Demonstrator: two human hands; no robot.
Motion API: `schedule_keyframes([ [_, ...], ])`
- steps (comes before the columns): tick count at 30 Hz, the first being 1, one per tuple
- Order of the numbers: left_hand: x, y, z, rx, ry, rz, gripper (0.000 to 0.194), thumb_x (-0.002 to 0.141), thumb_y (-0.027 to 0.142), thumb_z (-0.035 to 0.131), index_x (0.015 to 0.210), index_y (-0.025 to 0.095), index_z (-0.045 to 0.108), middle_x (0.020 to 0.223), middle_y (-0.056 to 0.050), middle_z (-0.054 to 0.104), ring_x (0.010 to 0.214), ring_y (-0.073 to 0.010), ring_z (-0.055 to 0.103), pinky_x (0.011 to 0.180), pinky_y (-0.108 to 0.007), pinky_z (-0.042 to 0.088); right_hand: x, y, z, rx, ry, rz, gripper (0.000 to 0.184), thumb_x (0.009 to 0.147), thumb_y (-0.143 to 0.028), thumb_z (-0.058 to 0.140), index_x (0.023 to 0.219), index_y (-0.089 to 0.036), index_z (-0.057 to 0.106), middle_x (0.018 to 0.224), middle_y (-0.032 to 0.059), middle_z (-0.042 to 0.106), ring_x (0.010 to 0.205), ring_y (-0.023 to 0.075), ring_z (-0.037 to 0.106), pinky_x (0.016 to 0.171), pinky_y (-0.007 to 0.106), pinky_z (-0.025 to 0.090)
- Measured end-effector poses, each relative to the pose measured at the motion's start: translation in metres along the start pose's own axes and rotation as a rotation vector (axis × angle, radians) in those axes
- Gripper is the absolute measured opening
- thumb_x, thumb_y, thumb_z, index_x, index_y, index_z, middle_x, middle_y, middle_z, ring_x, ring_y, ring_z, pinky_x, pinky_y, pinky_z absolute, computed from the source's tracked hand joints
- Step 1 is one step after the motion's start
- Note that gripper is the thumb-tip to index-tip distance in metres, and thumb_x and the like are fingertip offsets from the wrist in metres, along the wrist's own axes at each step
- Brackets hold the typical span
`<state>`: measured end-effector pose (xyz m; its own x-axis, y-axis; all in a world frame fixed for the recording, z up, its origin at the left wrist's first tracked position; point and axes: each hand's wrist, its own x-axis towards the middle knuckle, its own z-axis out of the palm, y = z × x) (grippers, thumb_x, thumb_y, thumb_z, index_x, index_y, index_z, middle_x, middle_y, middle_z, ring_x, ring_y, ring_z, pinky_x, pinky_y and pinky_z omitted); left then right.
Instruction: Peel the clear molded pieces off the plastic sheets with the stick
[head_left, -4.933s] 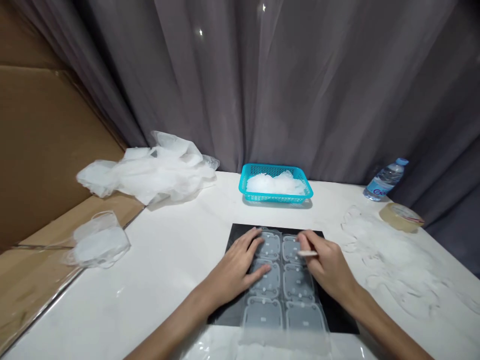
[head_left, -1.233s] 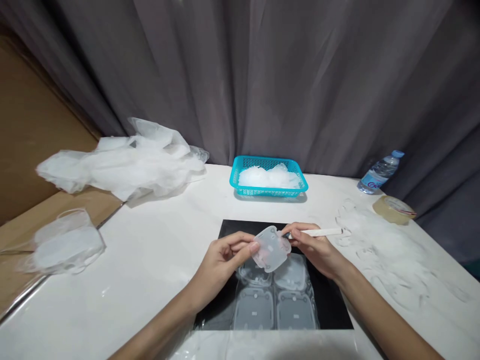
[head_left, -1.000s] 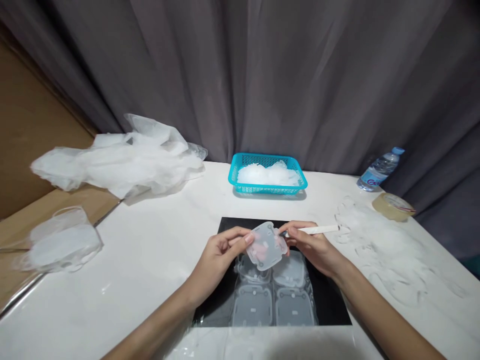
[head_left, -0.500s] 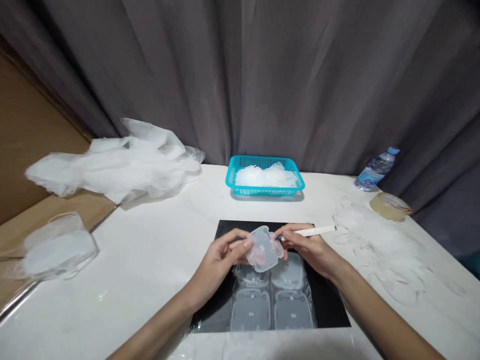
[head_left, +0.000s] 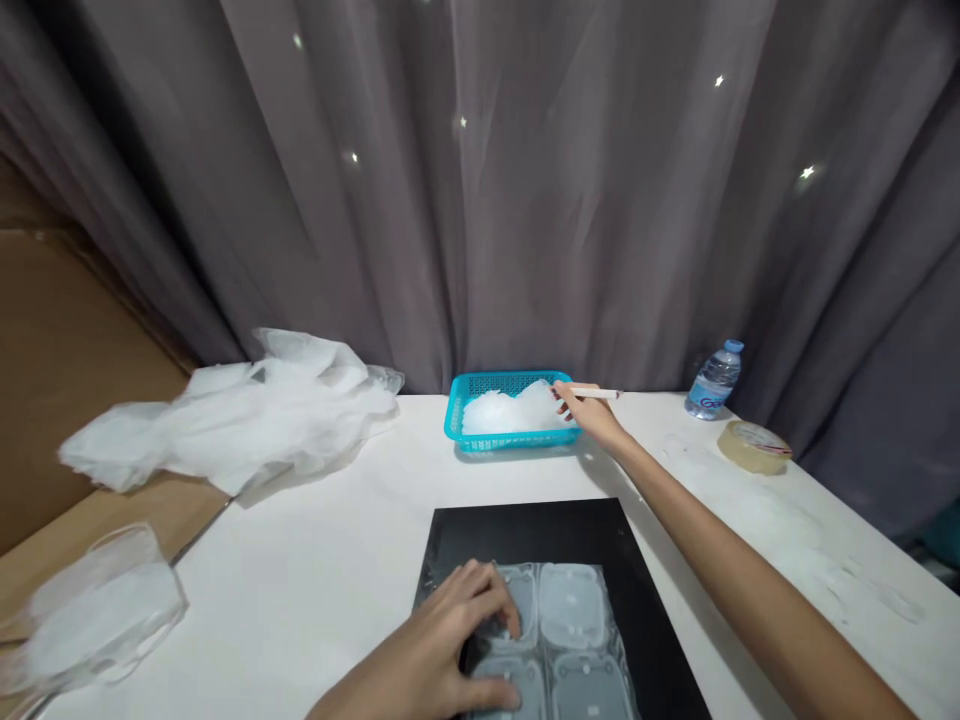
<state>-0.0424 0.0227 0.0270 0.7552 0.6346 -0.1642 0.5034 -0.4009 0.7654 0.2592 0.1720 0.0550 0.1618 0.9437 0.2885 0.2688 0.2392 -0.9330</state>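
My right hand [head_left: 589, 412] is at the right end of a turquoise plastic basket [head_left: 451, 430], with a slim white pen-like tool [head_left: 598, 393] held in it. Its fingertips touch the heap of translucent white pieces [head_left: 499, 412] inside; whether they also pinch one cannot be made out. My left hand [head_left: 457, 640] lies over a sheet of frosted, rounded plastic pieces [head_left: 574, 605] on a black board [head_left: 525, 530]. Its thumb and fingers are spread apart, fingers bent over the upper left piece, thumb across the lower left one.
Crumpled white plastic bags [head_left: 247, 420] lie at the back left. A clear bag [head_left: 105, 610] rests over the cardboard [head_left: 176, 510] at the left edge. Back right stand a water bottle [head_left: 712, 385] and a tape roll [head_left: 754, 447], with clear plastic scraps [head_left: 780, 540] nearer. A grey curtain [head_left: 525, 200] hangs behind.
My right hand has moved from above the board forward to the basket, the white tool still in it. My left hand has let go of the loose frosted piece and come down onto the sheet. The view has tilted up.
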Motion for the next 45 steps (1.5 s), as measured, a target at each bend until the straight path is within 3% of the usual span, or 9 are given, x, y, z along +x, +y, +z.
schedule_keyframes([
  [5, -0.001, 0.005, 0.001, 0.012, -0.016, -0.014, 0.025, 0.096, 0.052, 0.073, 0.105, 0.029, 0.068, 0.118, -0.002, 0.065, 0.122, -0.0283, 0.059, 0.117, -0.038, 0.037, -0.035, 0.013, -0.018, -0.252, 0.138, -0.129, 0.054, 0.102, -0.064, 0.044, 0.114, -0.022, 0.075, 0.106, 0.0095, 0.072, 0.103, 0.0272, 0.066, 0.085, 0.035, 0.053],
  [8, -0.001, 0.010, -0.002, 0.013, -0.042, 0.001, 0.022, 0.102, 0.050, 0.064, 0.104, 0.028, 0.067, 0.118, -0.002, 0.064, 0.119, -0.0264, 0.060, 0.109, -0.033, 0.043, -0.083, 0.014, -0.028, -0.330, 0.025, -0.185, 0.049, 0.108, -0.054, 0.037, 0.125, -0.024, 0.072, 0.095, 0.0046, 0.072, 0.087, 0.0228, 0.068, 0.081, 0.032, 0.053],
  [12, -0.001, 0.015, -0.007, 0.008, -0.022, 0.044, 0.026, 0.109, 0.048, 0.051, 0.102, 0.027, 0.064, 0.110, -0.001, 0.064, 0.112, -0.0230, 0.061, 0.118, -0.036, 0.034, -0.140, 0.006, -0.037, -0.361, -0.242, -0.250, 0.039, 0.110, -0.045, 0.042, 0.098, -0.024, 0.073, 0.076, -0.0004, 0.066, 0.066, 0.0171, 0.063, 0.070, 0.028, 0.050],
  [16, 0.012, 0.026, -0.018, 0.011, 0.037, -0.003, 0.033, 0.113, 0.048, 0.036, 0.102, 0.025, 0.056, 0.101, -0.002, 0.065, 0.097, -0.0218, 0.061, 0.094, -0.033, 0.047, -0.171, -0.007, -0.040, -0.449, -0.464, -0.309, 0.040, 0.111, -0.037, 0.046, 0.077, -0.022, 0.061, 0.074, -0.0011, 0.063, 0.066, 0.0150, 0.062, 0.066, 0.026, 0.045],
  [21, 0.068, 0.033, -0.037, 0.137, 0.253, 0.074, 0.033, 0.112, 0.048, 0.034, 0.096, 0.024, 0.050, 0.086, 0.001, 0.059, 0.079, -0.0190, 0.059, 0.078, -0.031, 0.051, -0.177, 0.000, -0.031, -0.580, -0.353, -0.461, 0.035, 0.093, -0.052, 0.077, 0.091, -0.022, 0.059, 0.084, 0.0008, 0.063, 0.076, 0.0203, 0.062, 0.071, 0.030, 0.046],
  [26, 0.113, 0.010, -0.032, 0.220, 0.445, 0.064, 0.026, 0.109, 0.043, 0.036, 0.100, 0.022, 0.050, 0.096, -0.005, 0.061, 0.092, -0.0264, 0.062, 0.088, -0.043, 0.053, -0.167, 0.026, -0.034, -0.618, 0.016, -0.355, 0.015, 0.107, -0.025, 0.050, 0.094, -0.021, 0.055, 0.084, 0.0031, 0.060, 0.073, 0.0198, 0.061, 0.071, 0.032, 0.047],
  [30, 0.091, 0.002, 0.000, 0.303, 0.539, 0.101, 0.022, 0.105, 0.038, 0.049, 0.117, 0.020, 0.055, 0.124, -0.014, 0.059, 0.122, -0.0348, 0.057, 0.108, -0.057, 0.044, -0.168, 0.028, -0.038, -0.610, -0.138, -0.370, 0.015, 0.104, -0.020, 0.056, 0.088, -0.022, 0.058, 0.080, 0.0016, 0.062, 0.071, 0.0191, 0.062, 0.068, 0.031, 0.047],
  [36, 0.036, 0.025, 0.053, 0.466, 0.290, 0.290, 0.027, 0.106, 0.034, 0.058, 0.130, 0.023, 0.058, 0.137, -0.013, 0.061, 0.129, -0.0337, 0.058, 0.110, -0.050, 0.051, -0.172, 0.022, -0.036, -0.571, -0.360, -0.357, 0.012, 0.103, -0.024, 0.061, 0.093, -0.022, 0.068, 0.086, 0.0034, 0.070, 0.082, 0.0217, 0.068, 0.077, 0.032, 0.051],
  [45, 0.027, 0.023, 0.066, 0.542, 0.118, 0.303, 0.049, 0.110, 0.040, 0.051, 0.158, 0.032, 0.044, 0.157, -0.011, 0.052, 0.145, -0.0356, 0.049, 0.118, -0.059, 0.048, -0.167, 0.004, -0.058, -0.394, -0.478, 0.008, 0.028, 0.111, -0.040, 0.047, 0.133, -0.026, 0.057, 0.099, 0.0009, 0.074, 0.086, 0.0186, 0.070, 0.080, 0.030, 0.050],
])
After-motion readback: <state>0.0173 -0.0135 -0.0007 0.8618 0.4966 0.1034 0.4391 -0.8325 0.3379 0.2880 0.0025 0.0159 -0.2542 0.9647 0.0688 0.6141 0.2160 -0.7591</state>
